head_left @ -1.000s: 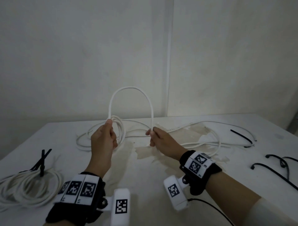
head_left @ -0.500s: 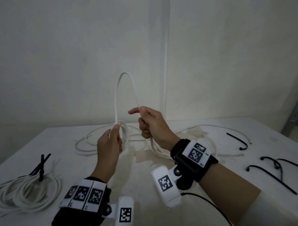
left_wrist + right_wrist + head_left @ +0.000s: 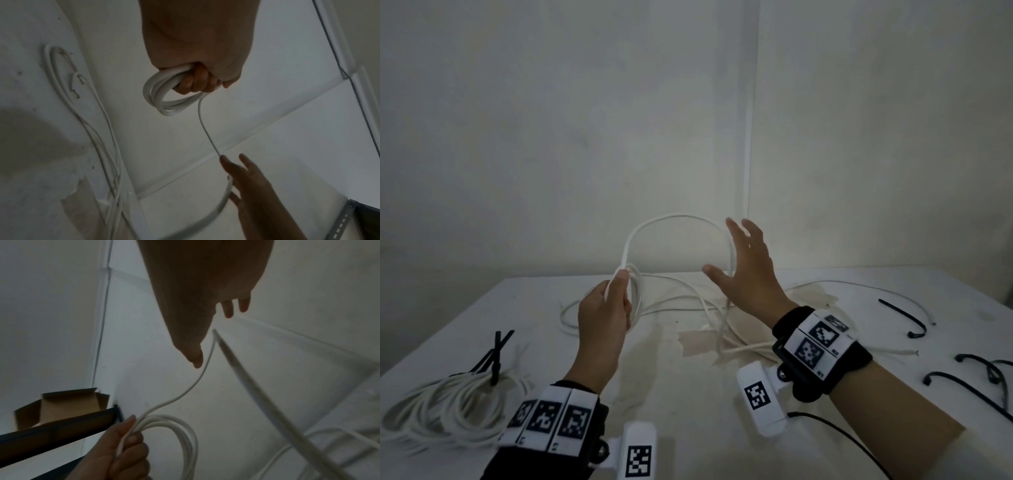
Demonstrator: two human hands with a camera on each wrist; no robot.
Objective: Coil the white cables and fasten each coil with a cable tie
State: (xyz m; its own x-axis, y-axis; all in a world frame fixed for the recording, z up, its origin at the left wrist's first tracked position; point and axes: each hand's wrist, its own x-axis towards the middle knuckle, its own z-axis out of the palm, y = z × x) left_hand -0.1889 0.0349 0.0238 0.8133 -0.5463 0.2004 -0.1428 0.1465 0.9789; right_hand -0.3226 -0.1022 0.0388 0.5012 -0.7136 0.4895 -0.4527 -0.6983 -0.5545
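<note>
My left hand (image 3: 616, 294) grips a small coil of white cable (image 3: 162, 97) above the table, its fingers curled round several loops (image 3: 174, 431). From the coil a free arch of the same cable (image 3: 674, 219) rises and falls to the right, down to the loose cable on the table (image 3: 722, 329). My right hand (image 3: 746, 270) is spread beside that arch with straight fingers (image 3: 228, 308), and holds nothing; the cable (image 3: 203, 363) passes close by its thumb.
A tied white coil (image 3: 445, 407) with a black cable tie (image 3: 494, 356) lies at the front left. Loose black cable ties (image 3: 907, 318) (image 3: 976, 387) lie on the right of the white table (image 3: 661, 394). A cardboard box (image 3: 61, 405) sits beyond the table edge.
My right hand has let go of the cable loop it was bringing to the left hand and moved right, fingers now spread. The left hand keeps its grip on the coil.
</note>
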